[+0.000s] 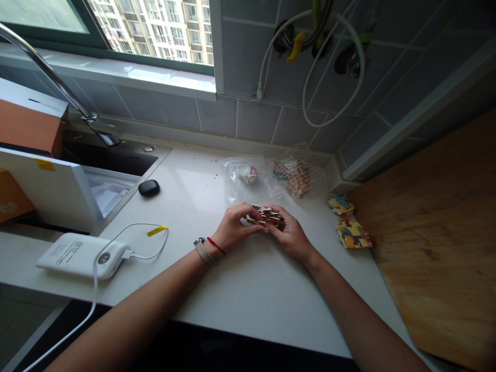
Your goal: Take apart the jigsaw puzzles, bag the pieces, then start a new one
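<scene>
My left hand (235, 227) and my right hand (290, 235) meet over the white counter (240, 289), both with fingers curled round a small stack of colourful jigsaw pieces (266, 214). The stack sits between the fingertips, just above the counter. Behind the hands lie two clear plastic bags: one (248, 174) holding a few pieces, the other (294, 173) holding many. Some joined puzzle pieces (351, 232) lie to the right of my right hand. My left wrist bears a watch band and a red string.
A wooden board (437, 243) covers the right side. A white power bank (79, 254) with a cable lies at the front left. A small black case (149, 188) rests near the sink (108, 160), which holds a white box. Hoses hang on the tiled wall.
</scene>
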### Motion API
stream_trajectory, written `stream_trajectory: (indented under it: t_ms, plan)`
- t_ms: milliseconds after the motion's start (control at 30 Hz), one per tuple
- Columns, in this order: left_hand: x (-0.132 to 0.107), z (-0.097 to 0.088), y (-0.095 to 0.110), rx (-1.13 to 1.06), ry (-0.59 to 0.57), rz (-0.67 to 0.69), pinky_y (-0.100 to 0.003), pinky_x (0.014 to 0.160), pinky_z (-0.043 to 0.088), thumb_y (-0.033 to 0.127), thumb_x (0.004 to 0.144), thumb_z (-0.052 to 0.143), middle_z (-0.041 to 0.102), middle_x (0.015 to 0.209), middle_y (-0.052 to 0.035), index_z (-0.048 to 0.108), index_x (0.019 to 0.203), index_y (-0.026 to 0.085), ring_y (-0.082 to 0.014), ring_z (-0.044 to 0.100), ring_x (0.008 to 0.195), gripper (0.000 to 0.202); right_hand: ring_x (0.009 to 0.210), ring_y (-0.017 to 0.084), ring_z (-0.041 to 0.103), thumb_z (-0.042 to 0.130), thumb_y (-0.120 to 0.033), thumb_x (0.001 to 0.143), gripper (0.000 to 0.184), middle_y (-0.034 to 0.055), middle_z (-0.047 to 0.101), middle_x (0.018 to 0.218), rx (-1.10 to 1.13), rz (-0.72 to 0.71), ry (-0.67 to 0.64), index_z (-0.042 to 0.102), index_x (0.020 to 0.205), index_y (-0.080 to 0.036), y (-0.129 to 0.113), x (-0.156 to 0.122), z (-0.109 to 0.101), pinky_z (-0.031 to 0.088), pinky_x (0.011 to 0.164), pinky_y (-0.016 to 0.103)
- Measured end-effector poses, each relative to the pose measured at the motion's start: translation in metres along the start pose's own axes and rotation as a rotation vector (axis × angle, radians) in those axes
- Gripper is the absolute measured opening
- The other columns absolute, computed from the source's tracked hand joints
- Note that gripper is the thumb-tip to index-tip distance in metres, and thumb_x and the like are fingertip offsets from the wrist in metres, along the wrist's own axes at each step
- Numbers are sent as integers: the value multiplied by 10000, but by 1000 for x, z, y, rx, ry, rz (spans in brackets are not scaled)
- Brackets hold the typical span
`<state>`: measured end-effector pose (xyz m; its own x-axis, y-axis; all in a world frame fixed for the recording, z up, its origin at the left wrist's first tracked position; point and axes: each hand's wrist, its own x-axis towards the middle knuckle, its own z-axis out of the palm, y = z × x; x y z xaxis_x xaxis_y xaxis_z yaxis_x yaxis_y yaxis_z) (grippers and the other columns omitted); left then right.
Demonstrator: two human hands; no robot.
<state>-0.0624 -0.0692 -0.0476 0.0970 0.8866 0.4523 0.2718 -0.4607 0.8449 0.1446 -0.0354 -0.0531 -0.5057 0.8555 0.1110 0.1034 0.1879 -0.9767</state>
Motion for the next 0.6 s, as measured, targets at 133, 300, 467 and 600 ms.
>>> stream_trajectory:
  t_ms: [133, 300, 467, 600]
  plan:
    - [0, 2, 1, 113, 1, 128, -316, 771, 511, 453, 861, 822, 687, 824, -31, 719, 835, 200, -185, 613, 812, 275, 1179, 251, 722, 680, -283, 937, 439, 80, 720, 1324, -87, -34, -47, 586, 1365, -260, -4, -1, 2, 539, 1084, 421]
    - [-2, 3, 0, 184, 92, 132, -382, 902, 538, 425, 821, 861, 622, 1089, -79, 701, 912, 208, -234, 619, 1020, 284, 1249, 264, 677, 636, -226, 949, 452, 77, 704, 1344, -184, -64, -81, 572, 1394, -278, -5, -2, 2, 503, 1129, 459]
    - [-2, 4, -1, 164, 22, 116, -453, 1040, 509, 375, 815, 873, 624, 1258, -111, 623, 1163, 221, -277, 607, 1190, 456, 1301, 274, 639, 632, -157, 913, 575, 90, 638, 1443, -272, -125, -106, 527, 1463, -284, -3, -4, 1, 470, 1166, 475]
    - [-1, 5, -1, 162, -42, 93, -431, 1004, 523, 336, 830, 867, 649, 1209, -98, 600, 1210, 220, -267, 629, 1138, 479, 1332, 281, 619, 631, -136, 892, 672, 102, 596, 1496, -272, -113, -122, 465, 1526, -285, -3, -4, 1, 462, 1177, 489]
